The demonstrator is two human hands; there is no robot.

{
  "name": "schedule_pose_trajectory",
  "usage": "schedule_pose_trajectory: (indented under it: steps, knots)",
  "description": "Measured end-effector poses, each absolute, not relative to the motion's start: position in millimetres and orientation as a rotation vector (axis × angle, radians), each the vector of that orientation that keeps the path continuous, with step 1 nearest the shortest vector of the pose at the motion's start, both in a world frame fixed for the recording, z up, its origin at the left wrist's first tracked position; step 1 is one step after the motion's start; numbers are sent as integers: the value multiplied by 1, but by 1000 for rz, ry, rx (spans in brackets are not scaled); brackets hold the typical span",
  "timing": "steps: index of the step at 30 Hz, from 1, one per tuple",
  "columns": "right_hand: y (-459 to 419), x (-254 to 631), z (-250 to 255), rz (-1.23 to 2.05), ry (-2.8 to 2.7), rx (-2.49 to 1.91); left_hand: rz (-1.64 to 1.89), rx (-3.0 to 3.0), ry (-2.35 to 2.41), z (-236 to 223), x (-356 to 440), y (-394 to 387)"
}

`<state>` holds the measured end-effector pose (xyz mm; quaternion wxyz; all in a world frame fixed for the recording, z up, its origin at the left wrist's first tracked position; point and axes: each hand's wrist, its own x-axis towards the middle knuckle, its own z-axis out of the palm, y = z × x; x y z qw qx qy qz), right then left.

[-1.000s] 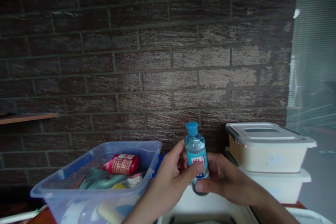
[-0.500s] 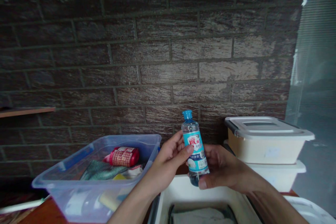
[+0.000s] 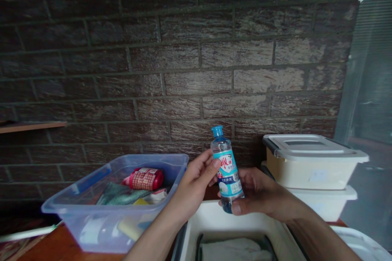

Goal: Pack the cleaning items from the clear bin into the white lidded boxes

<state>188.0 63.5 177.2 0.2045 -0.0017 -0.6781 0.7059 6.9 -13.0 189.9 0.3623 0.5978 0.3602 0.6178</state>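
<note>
A clear dish soap bottle with a blue cap and a blue-and-white label is held up in front of me, tilted a little to the left. My left hand grips its upper left side, thumb across the label. Around the lower right side and base closes my right hand, its thumb near the bottom. Below the bottle stands an open white bin with grey folded cloth inside. Some fingers behind the bottle are hidden.
On the left, a translucent blue tub holds a red bottle, a green cloth and other items. Two lidded white boxes are stacked at right, with a white lid in front. A brick wall rises behind.
My left thumb has slid slightly up and left on the label, showing more of it. The bottle stays in both hands, and the view has shifted very slightly.
</note>
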Motion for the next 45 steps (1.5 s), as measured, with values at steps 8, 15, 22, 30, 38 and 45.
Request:
schedule_pose_trajectory:
  steps: [8,15,22,30,38,45]
  knots:
    - [61,185,176,1897,-1904,2,1611,1426,935,189,7,-11]
    - [59,184,177,1865,-1945,23,1633,1375,923,182,5,-9]
    - [67,186,168,1969,-1995,-33,1640,1382,925,184,5,-11]
    - [63,182,168,1904,-1950,-106,1694,1424,966,193,10,-18]
    - [63,186,165,1895,-2038,-107,1746,1409,921,188,9,-16]
    - [68,186,164,1926,-2028,-76,1724,1439,916,192,11,-20]
